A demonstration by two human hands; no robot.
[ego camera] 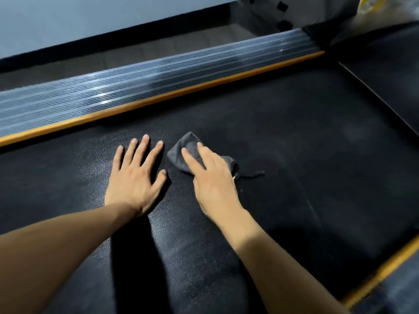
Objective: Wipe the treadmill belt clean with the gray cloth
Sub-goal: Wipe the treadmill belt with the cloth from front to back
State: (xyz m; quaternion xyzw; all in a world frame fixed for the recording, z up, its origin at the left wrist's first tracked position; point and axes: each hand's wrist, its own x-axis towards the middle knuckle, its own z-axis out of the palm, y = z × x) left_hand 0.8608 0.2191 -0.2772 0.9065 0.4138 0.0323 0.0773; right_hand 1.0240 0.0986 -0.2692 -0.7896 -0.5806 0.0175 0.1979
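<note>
Here, in the head view, the person's right hand [213, 175] lies flat on a small crumpled gray microfibre cloth [181, 152], its fingers straight and pressing down rather than curling round the fabric. The cloth sits on the black textured rubber treadmill belt [294, 143], roughly mid-width, just beside the left hand [136, 175]. That left hand rests palm-down on the belt with its fingers spread, holding nothing and touching only the belt.

The step in hand looks like a wiping stroke. To do it well, the pressing palm should keep even weight over the whole bunched cloth, so it slides and does not roll up, while the flat left hand steadies the belt against creeping under the push. Overlapping passes would suit the pale dusty patches showing on the belt.

The cloth's long axis runs diagonally, from its peaked corner pointing up-left toward the ribbed gray side rail with its orange edge strip [158, 98], down to the right, where a thin dark strip, possibly a hanging loop or tag, trails out from under the hand. The belt itself runs lengthwise parallel to that rail.
</note>
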